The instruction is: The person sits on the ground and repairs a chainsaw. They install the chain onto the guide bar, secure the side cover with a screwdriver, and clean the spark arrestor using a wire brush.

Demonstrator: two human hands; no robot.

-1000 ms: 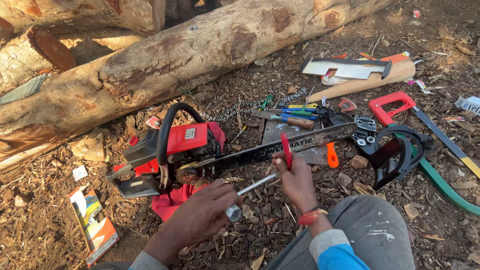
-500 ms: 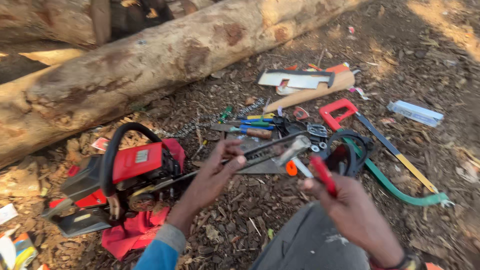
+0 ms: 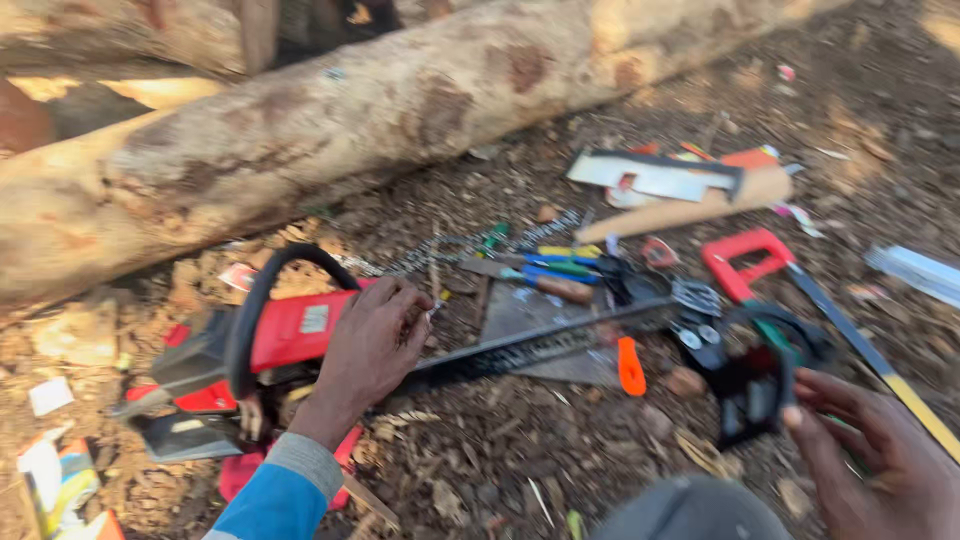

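Observation:
A red chainsaw with a black loop handle lies on wood chips, its guide bar pointing right. My left hand lies on the saw's body where the bar starts, fingers curled down over it. My right hand is at the lower right with its fingers spread and nothing in it. Its fingertips are next to a black cover part. An orange-handled tool lies on the ground beside the bar. The view is blurred.
A thick log lies across the back. Right of the saw are a loose chain, several hand tools, a red-framed saw and a wooden-handled blade. A red cloth and a small carton lie at the lower left.
My left hand has come down from above the bar onto the saw's body. My right hand no longer holds the red-handled tool and has moved right, toward the black cover.

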